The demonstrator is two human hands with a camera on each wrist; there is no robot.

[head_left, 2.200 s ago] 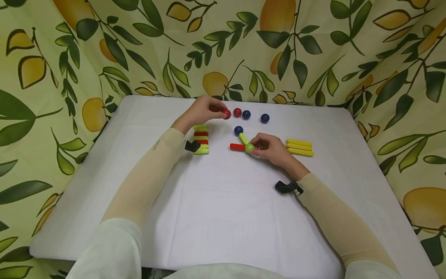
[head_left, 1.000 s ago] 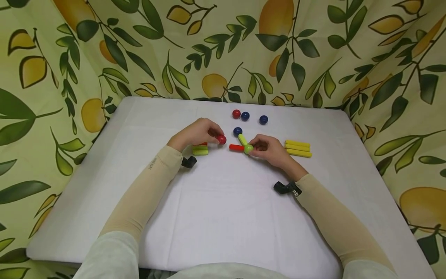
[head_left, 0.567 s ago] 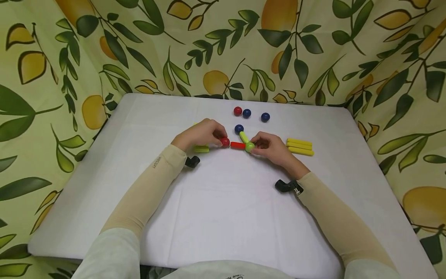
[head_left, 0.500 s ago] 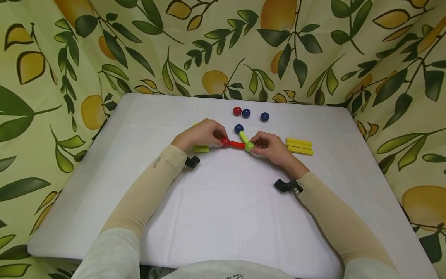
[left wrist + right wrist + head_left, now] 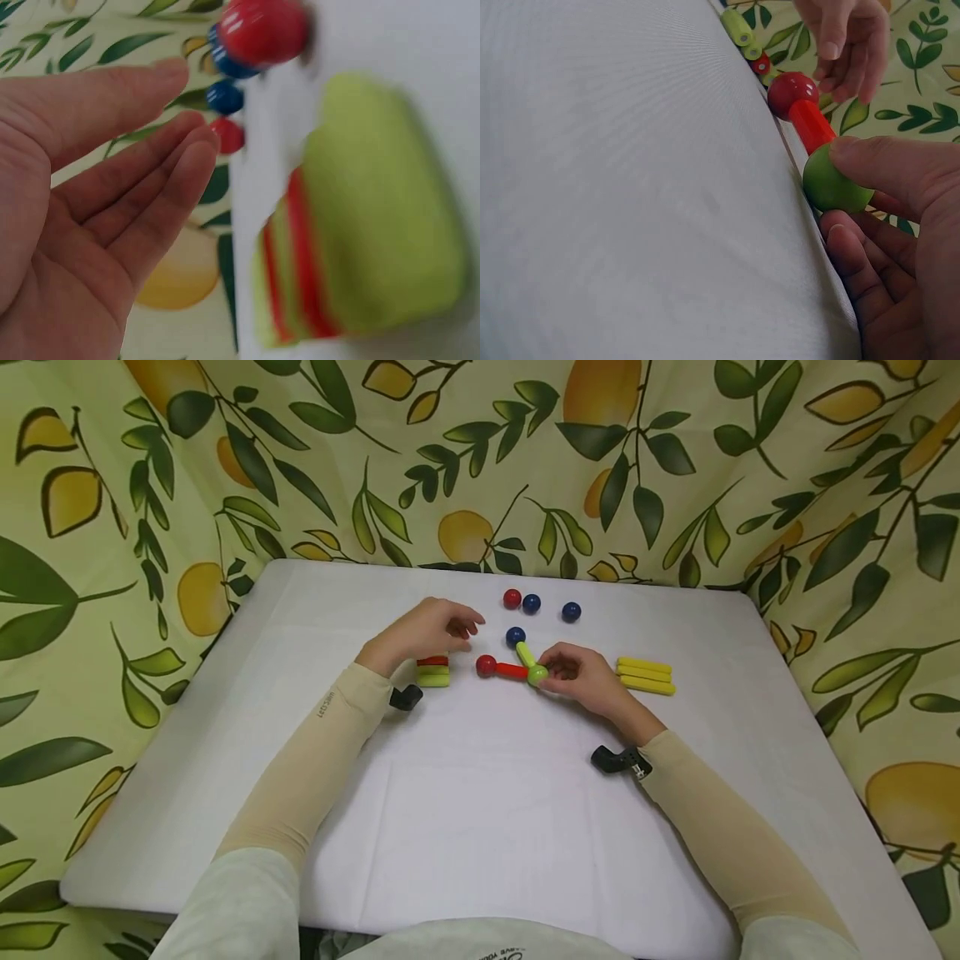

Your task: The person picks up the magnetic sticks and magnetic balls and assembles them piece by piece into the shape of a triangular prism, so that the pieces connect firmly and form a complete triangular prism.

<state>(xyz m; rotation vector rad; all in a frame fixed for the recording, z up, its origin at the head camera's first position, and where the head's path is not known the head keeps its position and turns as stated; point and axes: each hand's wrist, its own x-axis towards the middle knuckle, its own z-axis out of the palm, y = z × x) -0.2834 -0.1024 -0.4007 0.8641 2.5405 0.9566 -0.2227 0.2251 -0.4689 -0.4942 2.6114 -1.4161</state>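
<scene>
My right hand (image 5: 581, 677) pinches a green ball (image 5: 537, 675) between thumb and fingers, clearly seen in the right wrist view. From that ball a red stick (image 5: 512, 671) runs left to a red ball (image 5: 486, 666). A light green stick (image 5: 526, 654) leads away from it to a blue ball (image 5: 515, 637). My left hand (image 5: 431, 631) holds nothing; its fingers are loosely bent, apart from the red ball. Beneath it lies a row of green and red sticks (image 5: 433, 680), partly hidden by the hand in the head view.
Behind the joined pieces lie a loose red ball (image 5: 512, 599) and two blue balls (image 5: 531, 604). Several yellow sticks (image 5: 645, 677) lie side by side right of my right hand. A patterned curtain (image 5: 465, 460) borders the white table (image 5: 465, 827).
My left hand brought the red ball from the back to the red stick's free end, let go of it, and moved up and left. My right hand stayed on the green ball.
</scene>
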